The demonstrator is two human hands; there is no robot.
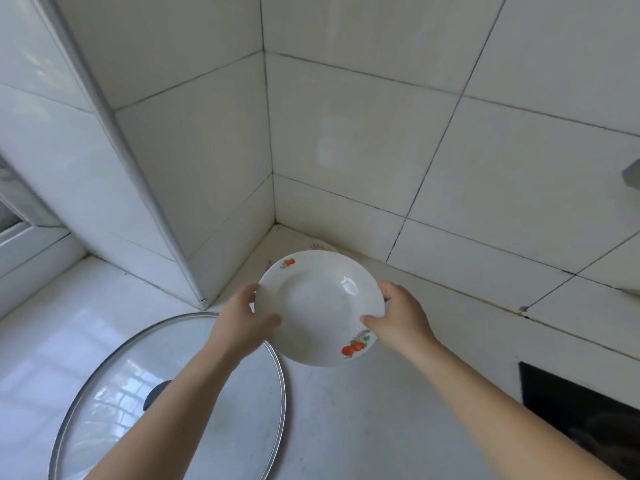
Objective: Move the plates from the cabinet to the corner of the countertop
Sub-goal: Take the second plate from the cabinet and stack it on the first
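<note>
A glass lid (173,393) lay on the white surface (346,427) beneath the left forearm. The left hand (239,323) gripped one rim of a fruit-patterned plate (318,306); the right hand (401,320) gripped the opposite rim. The plate hung between them, just short of the tiled corner (277,227). It seemed nearly delivered, not yet set down; no other plates could be made out.
</note>
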